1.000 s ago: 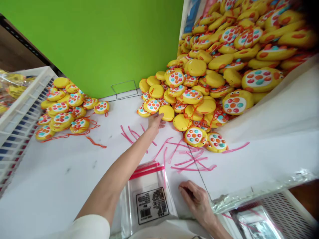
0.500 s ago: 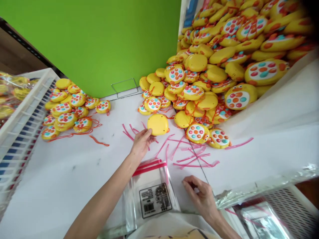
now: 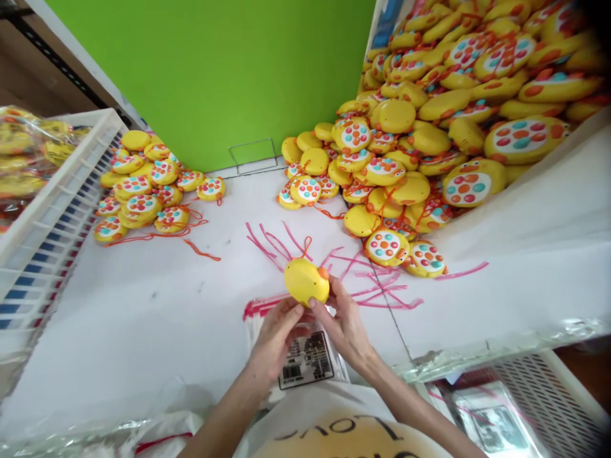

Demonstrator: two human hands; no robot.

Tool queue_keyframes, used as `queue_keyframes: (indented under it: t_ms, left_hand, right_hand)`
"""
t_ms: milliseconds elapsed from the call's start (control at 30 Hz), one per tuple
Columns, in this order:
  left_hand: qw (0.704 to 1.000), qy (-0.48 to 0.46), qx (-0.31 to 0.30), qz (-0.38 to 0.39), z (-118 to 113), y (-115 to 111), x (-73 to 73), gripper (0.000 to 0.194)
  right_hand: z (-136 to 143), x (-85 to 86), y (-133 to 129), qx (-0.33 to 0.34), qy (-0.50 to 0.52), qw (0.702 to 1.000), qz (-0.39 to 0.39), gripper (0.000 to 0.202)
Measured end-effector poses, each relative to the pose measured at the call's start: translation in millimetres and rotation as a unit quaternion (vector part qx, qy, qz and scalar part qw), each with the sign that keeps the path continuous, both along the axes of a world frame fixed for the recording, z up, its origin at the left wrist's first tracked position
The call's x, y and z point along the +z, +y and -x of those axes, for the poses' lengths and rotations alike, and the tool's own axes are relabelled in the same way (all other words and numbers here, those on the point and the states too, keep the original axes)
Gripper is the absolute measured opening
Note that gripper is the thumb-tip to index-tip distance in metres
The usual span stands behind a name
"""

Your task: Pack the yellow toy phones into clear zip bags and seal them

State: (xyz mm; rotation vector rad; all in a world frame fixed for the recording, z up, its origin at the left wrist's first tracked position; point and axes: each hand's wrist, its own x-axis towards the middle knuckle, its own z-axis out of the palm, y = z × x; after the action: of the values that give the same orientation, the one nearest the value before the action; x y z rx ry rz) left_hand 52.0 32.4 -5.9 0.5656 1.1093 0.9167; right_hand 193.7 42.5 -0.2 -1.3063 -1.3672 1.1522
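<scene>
A yellow duck-shaped toy (image 3: 305, 282) is held up with its plain back facing me, an orange cord loop standing out at its top. My right hand (image 3: 344, 318) grips its lower right side, the thumb on the back. My left hand (image 3: 279, 331) is closed at the toy's lower left edge, its fingertips partly hidden. Below both hands lie clear plastic bags (image 3: 310, 356) with a red zip edge and a printed black label, partly covered by the hands. Several pink ties (image 3: 272, 245) are scattered around the toy.
A big heap of the same toys (image 3: 405, 152) spills from the right. A smaller pile (image 3: 140, 191) sits at left, beside a white basket (image 3: 62, 172) with bagged toys. A green panel (image 3: 205, 76) stands behind a wire stand (image 3: 252, 158). A perforated crate (image 3: 544, 394) is below right.
My left hand has brought the toy down toward me. My right hand has risen from the table and taken hold of it too. The view has shifted slightly.
</scene>
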Motion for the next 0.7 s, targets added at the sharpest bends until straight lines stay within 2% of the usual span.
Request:
queue_keyframes:
  t_ms: [67, 133, 167, 300, 400, 500, 700]
  left_hand:
    - [0.981, 0.174, 0.019, -0.083, 16, -10, 7.7, 0.03]
    - [0.931, 0.316, 0.027, -0.183, 28, -16, 17.0, 0.039]
    - [0.907, 0.355, 0.007, -0.228, 31, -18, 21.1, 0.046]
    - [0.839, 0.388, -0.114, -0.365, 27, -23, 26.5, 0.047]
    - [0.798, 0.425, -0.136, -0.405, 23, -26, 22.1, 0.046]
    - [0.786, 0.442, -0.162, -0.401, 24, -31, 17.6, 0.039]
    - [0.809, 0.421, -0.168, -0.374, 23, -39, 11.1, 0.029]
  right_hand:
    - [-9, 8.9, -7, 0.039, -0.075, 0.996, -0.038, 0.037]
    - [-17, 16.0, -16, 0.076, -0.138, 0.986, -0.064, 0.042]
    - [-19, 18.3, -20, 0.09, -0.157, 0.981, -0.069, 0.044]
    - [-22, 20.0, -33, 0.121, -0.163, 0.977, -0.072, 0.042]
    - [-20, 18.2, -37, 0.154, -0.151, 0.973, -0.082, 0.045]
    - [-16, 12.7, -40, 0.167, -0.139, 0.971, -0.097, 0.043]
    - [-11, -4.7, -45, 0.15, -0.099, 0.978, -0.104, 0.037]
